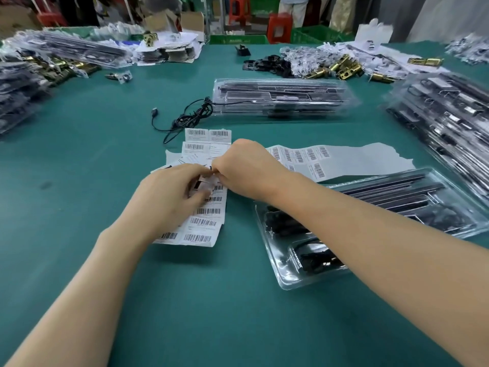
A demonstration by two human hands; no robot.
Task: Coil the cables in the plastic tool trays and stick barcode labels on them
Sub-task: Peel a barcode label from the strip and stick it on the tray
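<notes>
A sheet of white barcode labels (pixel 205 223) lies on the green table in front of me. My left hand (pixel 169 194) rests on the sheet with its fingers curled over it. My right hand (pixel 243 165) pinches a label at the sheet's upper edge, fingertip to fingertip with the left. A clear plastic tool tray (pixel 291 271) with black parts lies under my right forearm. Farther back lies another clear tray (pixel 280 98), and a loose black cable (pixel 190 117) trails out of its left end. A second label sheet (pixel 344 160) lies to the right.
Stacks of filled clear trays stand at the right (pixel 449 120) and at the left edge (pixel 16 94). Brass latch parts (pixel 341 68) and black plastic pieces (pixel 267 64) lie at the back. Green crates (pixel 315 34) and red stools stand beyond the table.
</notes>
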